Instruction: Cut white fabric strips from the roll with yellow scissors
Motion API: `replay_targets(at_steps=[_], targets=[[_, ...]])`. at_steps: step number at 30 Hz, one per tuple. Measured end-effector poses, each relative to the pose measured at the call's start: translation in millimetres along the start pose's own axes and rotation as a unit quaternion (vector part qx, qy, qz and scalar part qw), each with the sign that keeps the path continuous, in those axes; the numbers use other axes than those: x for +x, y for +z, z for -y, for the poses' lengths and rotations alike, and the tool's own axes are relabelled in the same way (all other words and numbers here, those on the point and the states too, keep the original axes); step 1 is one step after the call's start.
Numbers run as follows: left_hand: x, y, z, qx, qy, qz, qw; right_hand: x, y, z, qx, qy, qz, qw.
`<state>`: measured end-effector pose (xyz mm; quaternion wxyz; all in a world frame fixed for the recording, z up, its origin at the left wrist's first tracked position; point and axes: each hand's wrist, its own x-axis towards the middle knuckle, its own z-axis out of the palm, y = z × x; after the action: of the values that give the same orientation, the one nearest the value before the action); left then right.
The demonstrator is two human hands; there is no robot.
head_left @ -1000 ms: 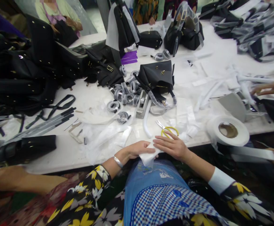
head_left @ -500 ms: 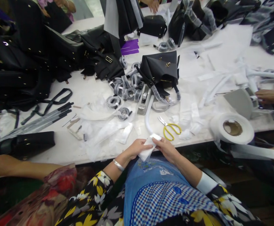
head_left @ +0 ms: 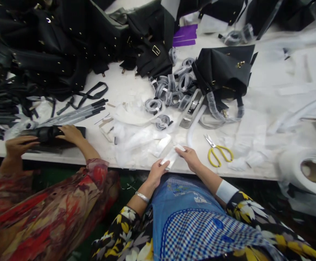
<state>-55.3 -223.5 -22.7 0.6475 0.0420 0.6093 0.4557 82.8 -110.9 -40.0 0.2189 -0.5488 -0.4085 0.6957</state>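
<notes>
A small folded white sheet is held at the table's front edge, slanting between my two hands. My left hand pinches its lower left end, and my right hand grips the upper right end. Just right of my right hand lie yellow-handled scissors, blades partly apart. Behind the sheet are a grey tape dispenser and a white curved tube. A black bag with plastic-wrapped handles stands behind these, beside several wrapped strap coils.
Black bags are piled at the back left, near purple strips. On the left, another person's hands rest on a black item. A large white roll sits at the right edge of the table.
The view has shifted left, so the table's things appear further right. The sheet looks narrower between my hands. The other person's hands now show on the black item.
</notes>
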Motion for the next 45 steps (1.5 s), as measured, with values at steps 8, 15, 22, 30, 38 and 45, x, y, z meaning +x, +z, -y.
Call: replay_targets(at_steps=[8, 15, 22, 30, 38, 45], targets=[[20.4, 6.5, 14.3, -0.041, 0.088, -0.135, 0.986, 37.7, 4.1, 0.8, -0.096, 0.004, -0.027, 0.995], [33.3, 13.0, 23.5, -0.039, 0.079, -0.185, 0.979, 47.7, 3.4, -6.2, -0.166, -0.016, -0.052, 0.985], [30.8, 11.8, 27.8, -0.042, 0.090, -0.152, 0.983, 42.9, -2.4, -3.8, -0.181, -0.016, -0.032, 0.983], [25.9, 9.6, 36.8, -0.044, 0.087, -0.177, 0.979, 38.9, 2.0, -4.7, -0.177, -0.019, 0.004, 0.984], [19.7, 7.3, 39.2, -0.046, 0.077, -0.153, 0.984, 22.4, -13.0, -6.5, 0.066, 0.041, 0.150, 0.986], [17.2, 14.9, 38.9, -0.075, 0.051, -0.090, 0.992, 2.9, -22.9, -17.6, 0.167, 0.062, 0.158, 0.971]])
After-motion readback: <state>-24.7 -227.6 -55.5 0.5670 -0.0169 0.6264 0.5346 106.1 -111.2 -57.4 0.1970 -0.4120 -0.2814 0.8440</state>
